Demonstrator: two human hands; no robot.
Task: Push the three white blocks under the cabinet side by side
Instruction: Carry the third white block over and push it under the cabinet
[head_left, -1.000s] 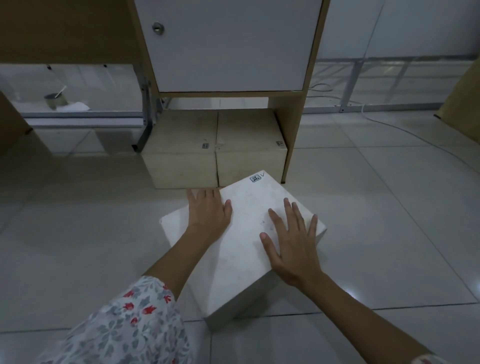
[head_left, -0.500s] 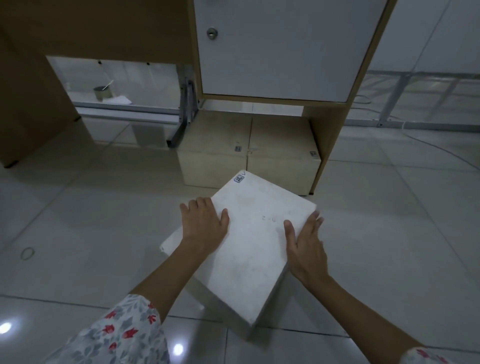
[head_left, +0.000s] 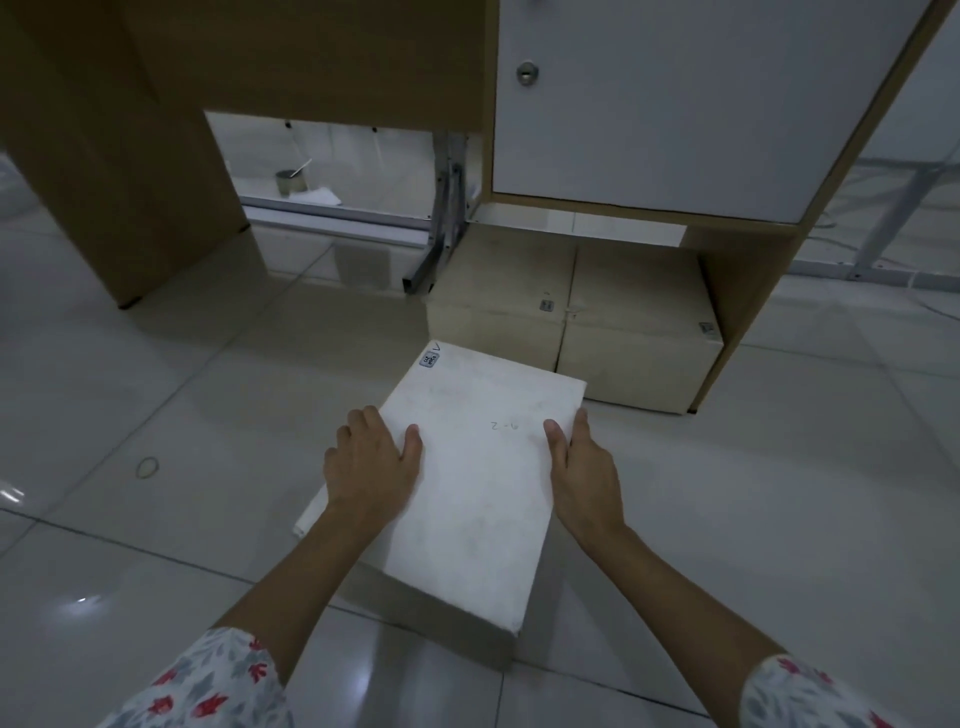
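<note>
Third white block (head_left: 467, 483) at centre frame, flat on floor tiles (head_left: 171, 405), well short of the cabinet (head_left: 649, 104) gap at upper right. Long axis runs from lower right toward upper left, skewed off the push line; sticker corner (head_left: 429, 358) leads, pointing left of the gap.

Left hand (head_left: 371, 462) clamped on the left long edge, thumb lying on the top face, fingers wrapped over the side. Right hand (head_left: 584, 467) clamped on the right long edge, thumb on top, fingers down the side face and mostly hidden. Both hands closed on the block, roughly level with each other at mid-length.

2 blocks already under the cabinet at centre right: left one (head_left: 498, 306), right one (head_left: 639, 332), touching side by side, front faces still proud of the cabinet's side panel (head_left: 743, 306). The pair seems to fill the width between the metal leg (head_left: 441, 228) and the panel; room for a 3rd alongside not confirmable from this view.

Judgement: far right corner of the held block sits just beside the front face of the stored pair, contact not resolvable. Target lies ahead and to the right of the grip. Next move likely needs a clockwise turn to square the long axis, right hand nearer the gap. Risk: corner catching the stored pair.
</note>
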